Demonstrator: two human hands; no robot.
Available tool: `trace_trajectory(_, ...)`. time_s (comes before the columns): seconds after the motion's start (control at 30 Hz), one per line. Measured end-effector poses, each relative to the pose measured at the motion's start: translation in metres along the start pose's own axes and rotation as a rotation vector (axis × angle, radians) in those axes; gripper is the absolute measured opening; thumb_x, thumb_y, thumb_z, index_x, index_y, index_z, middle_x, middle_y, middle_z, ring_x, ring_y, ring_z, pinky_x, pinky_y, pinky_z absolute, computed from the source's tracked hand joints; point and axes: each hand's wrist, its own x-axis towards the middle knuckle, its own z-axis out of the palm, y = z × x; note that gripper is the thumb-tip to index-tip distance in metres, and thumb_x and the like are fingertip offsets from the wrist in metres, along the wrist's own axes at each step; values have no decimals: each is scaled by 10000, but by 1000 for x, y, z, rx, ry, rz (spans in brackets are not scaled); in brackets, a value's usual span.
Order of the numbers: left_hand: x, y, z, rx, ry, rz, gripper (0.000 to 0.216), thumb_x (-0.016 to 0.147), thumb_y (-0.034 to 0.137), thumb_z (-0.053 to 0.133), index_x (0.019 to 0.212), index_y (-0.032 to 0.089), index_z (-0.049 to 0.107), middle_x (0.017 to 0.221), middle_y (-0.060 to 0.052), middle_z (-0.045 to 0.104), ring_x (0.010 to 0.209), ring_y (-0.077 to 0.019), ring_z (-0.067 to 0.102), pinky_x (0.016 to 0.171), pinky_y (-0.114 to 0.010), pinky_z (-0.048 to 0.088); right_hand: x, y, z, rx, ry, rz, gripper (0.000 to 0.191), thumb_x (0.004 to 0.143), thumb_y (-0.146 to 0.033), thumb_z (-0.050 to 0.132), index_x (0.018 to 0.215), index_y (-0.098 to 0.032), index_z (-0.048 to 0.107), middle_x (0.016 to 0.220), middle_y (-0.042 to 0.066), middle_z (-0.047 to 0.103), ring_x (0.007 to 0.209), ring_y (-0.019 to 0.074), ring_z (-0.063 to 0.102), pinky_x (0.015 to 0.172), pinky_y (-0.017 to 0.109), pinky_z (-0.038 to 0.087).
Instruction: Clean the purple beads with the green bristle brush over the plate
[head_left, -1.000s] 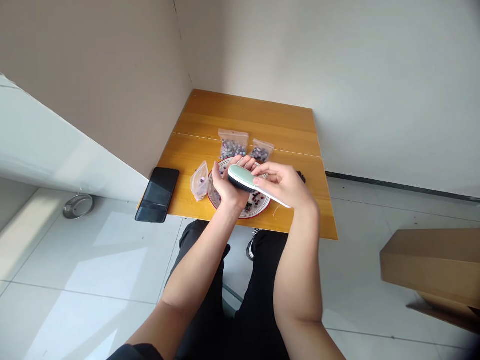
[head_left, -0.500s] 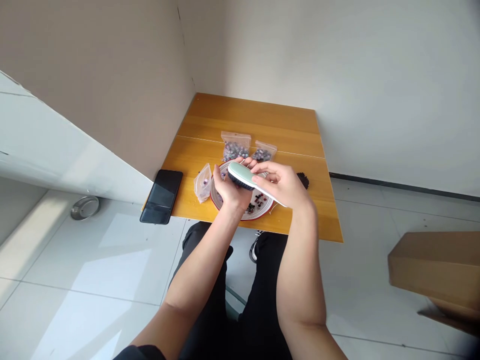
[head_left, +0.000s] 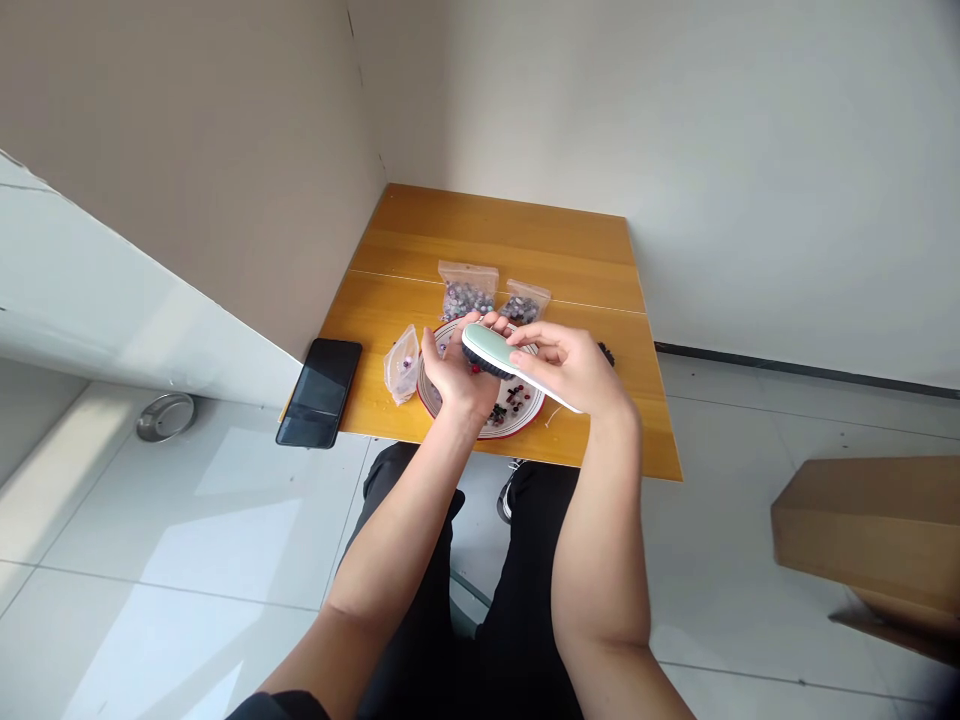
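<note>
My right hand (head_left: pixel 574 370) grips a pale green brush (head_left: pixel 495 350) with dark bristles by its white handle. The brush head lies across the palm of my left hand (head_left: pixel 454 375), whose fingers curl up around it. Both hands hover over a white plate with a red rim (head_left: pixel 525 415) that holds small dark and red beads. The plate sits near the front edge of a small wooden table (head_left: pixel 495 230).
Two clear zip bags of beads (head_left: pixel 466 290) (head_left: pixel 523 301) lie behind the plate, a third bag (head_left: pixel 401 362) to its left. A black phone (head_left: pixel 319 390) overhangs the table's left front corner. A cardboard box (head_left: pixel 870 530) stands on the floor at right, a metal floor drain (head_left: pixel 165 415) at left.
The brush head has shifted slightly to the right across my left palm. Otherwise only the camera has moved a little.
</note>
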Motion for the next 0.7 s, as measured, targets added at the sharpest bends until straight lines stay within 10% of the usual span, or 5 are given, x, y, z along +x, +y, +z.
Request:
trace_trajectory(0.37, -1, -1, 2, -2, -25, 1, 582, 954, 637, 331, 879, 159, 655, 913, -99, 692, 935, -216, 704, 1015, -395, 513, 1, -2, 3, -3, -21, -32, 261, 849, -374, 693, 1085, -285, 760, 1167, 25, 732, 627, 115, 582, 538, 272, 463)
trace_trajectory(0.57, -1, -1, -2, 11, -26, 12, 593, 939, 670, 359, 900, 160, 659, 929, -94, 699, 861, -194, 701, 976, -382, 523, -5, 1, -5, -77, -68, 27, 279, 870, -409, 681, 1109, -308, 782, 747, -23, 712, 489, 113, 491, 460, 273, 352)
trace_trajectory(0.7, -2, -4, -1, -18, -48, -2, 595, 958, 629, 328, 841, 150, 661, 887, -95, 700, 836, -184, 704, 958, -362, 537, 0, 0, 3, -82, -44, -28, 327, 873, -414, 679, 1173, -323, 773, 952, -19, 765, 571, 127, 578, 509, 285, 433)
